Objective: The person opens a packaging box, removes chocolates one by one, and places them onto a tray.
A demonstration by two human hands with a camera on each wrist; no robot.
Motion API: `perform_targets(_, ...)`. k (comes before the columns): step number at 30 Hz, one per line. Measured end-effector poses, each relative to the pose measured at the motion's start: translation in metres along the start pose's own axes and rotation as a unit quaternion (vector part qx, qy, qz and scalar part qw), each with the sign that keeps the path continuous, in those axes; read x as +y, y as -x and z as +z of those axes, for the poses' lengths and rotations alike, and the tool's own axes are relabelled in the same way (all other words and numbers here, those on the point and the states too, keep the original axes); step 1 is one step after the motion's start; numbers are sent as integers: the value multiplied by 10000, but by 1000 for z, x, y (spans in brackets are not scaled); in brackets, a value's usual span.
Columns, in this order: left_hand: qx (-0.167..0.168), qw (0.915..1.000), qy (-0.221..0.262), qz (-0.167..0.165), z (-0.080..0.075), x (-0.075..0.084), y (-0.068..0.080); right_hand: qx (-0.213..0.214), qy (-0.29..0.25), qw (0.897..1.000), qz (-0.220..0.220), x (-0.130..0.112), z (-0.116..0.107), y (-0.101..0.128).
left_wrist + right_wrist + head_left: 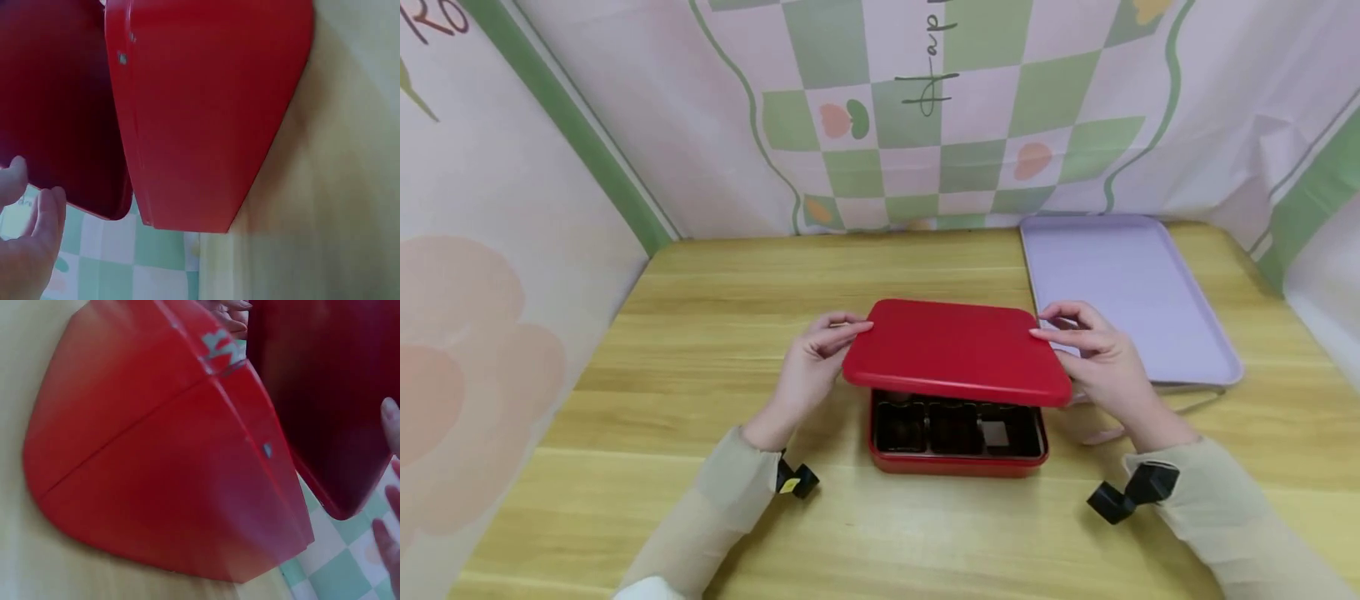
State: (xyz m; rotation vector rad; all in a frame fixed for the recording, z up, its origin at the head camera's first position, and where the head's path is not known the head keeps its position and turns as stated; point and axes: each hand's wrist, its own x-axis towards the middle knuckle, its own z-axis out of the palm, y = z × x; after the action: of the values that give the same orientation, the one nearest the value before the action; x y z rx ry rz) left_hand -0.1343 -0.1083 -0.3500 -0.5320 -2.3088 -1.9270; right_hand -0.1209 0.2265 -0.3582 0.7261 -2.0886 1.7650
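Both grips pinch red lid: left hand (808,367) on its left short edge, right hand (1097,362) on its right. Lid (955,350) hovers just above red box (958,442), long axis left-right, near edge raised; lilac tray (1131,292) right of lid.

Light wooden plank-grain tabletop (715,333). Directly on it: one red rectangular box base with dark inner compartments (958,460), near the middle, toward the front edge; one flat lilac rectangular tray with rounded corners (1135,292), at the far right corner.
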Motion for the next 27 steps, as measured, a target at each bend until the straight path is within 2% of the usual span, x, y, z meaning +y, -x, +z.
perform_targets(2, 194, 9995, 32, 248, 2, 1, -5, 121, -408, 9988, -228, 1, 1, -4)
perform_targets(4, 402, 9978, -19, 523, 3, 2, -10, 301, -332, 9988, -176, 0, 2, -8)
perform_targets(9, 862, 9923, 141, 877, 5, 3, -22, 734, -283, 9957, 481, -3, 7, -18)
perform_targets(11, 913, 9916, 297, 865, 5, 4, -27, 873, -586, 9930, 547, -3, 8, -23)
perform_targets(16, 843, 9927, 569, 641, 4, 8, -46, 1194, -625, 9898, 466, -1, 4, -41)
perform_targets(18, 801, 9931, 690, 509, 3, 9, -54, 1228, -666, 9885, 588, -1, 2, -48)
perform_targets(23, 756, 9931, 902, -10, 2, 9, -74, 1205, -1230, 9790, 1091, 3, -4, -69)
perform_targets(27, 903, 9878, 1141, -556, 3, 6, -93, 999, -1281, 9734, 1614, 10, -9, -86)
